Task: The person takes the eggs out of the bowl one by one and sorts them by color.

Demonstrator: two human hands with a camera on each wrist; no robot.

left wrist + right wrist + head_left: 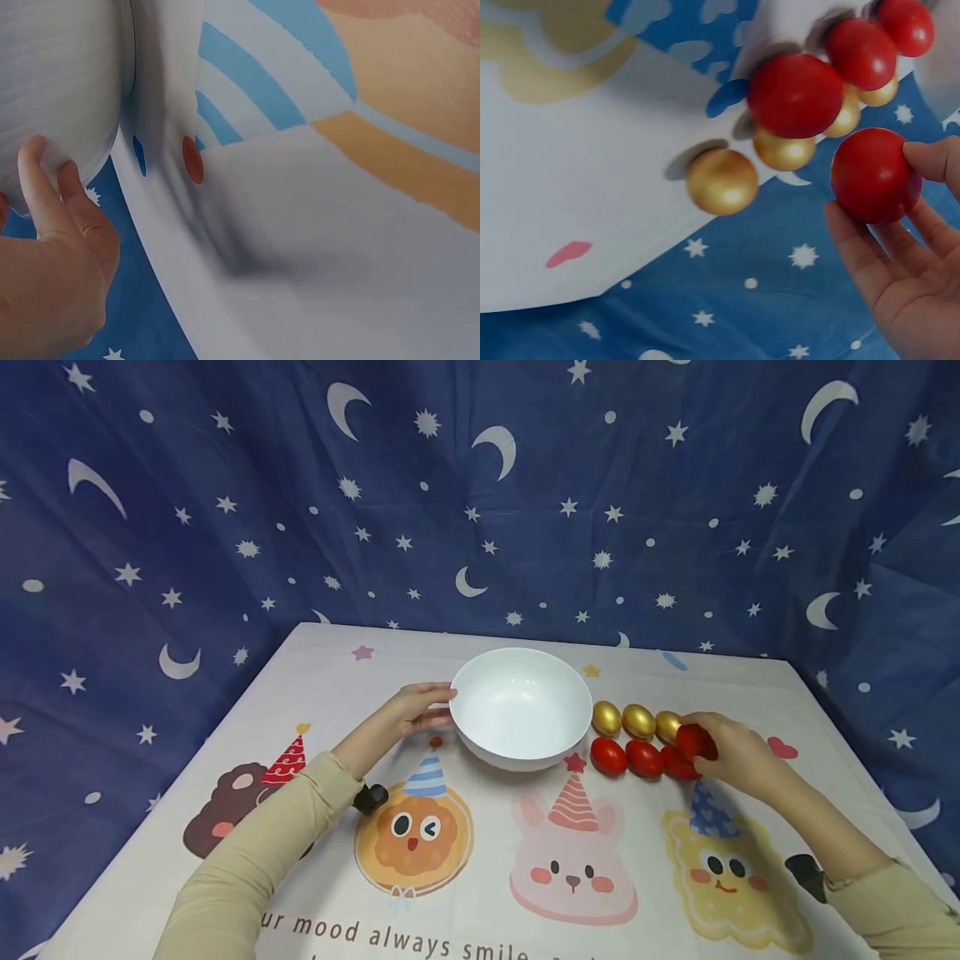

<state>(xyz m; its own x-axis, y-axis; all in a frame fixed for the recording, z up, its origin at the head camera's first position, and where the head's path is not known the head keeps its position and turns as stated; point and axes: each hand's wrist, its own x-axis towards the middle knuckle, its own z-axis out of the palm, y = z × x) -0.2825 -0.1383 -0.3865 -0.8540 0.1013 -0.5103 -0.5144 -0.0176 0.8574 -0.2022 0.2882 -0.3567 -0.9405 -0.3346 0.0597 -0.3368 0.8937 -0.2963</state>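
Observation:
A large white bowl [521,706] stands near the middle of the table, and my left hand [426,706] grips its left side. In the left wrist view, fingertips of the left hand [64,247] lie against the bowl's outer wall [64,82]. My right hand [911,262] holds a red egg [876,176] between thumb and fingers. That hand [731,752] is over the right end of two rows of eggs. The front row has three red eggs [645,759]; behind it are several gold eggs [638,721], partly hidden by the right hand in the head view.
A white tablecloth [480,852] with printed cartoon figures covers the table. Behind the table's far edge hangs a dark blue curtain [420,527] with moons and stars. The eggs lie close to the bowl's right side.

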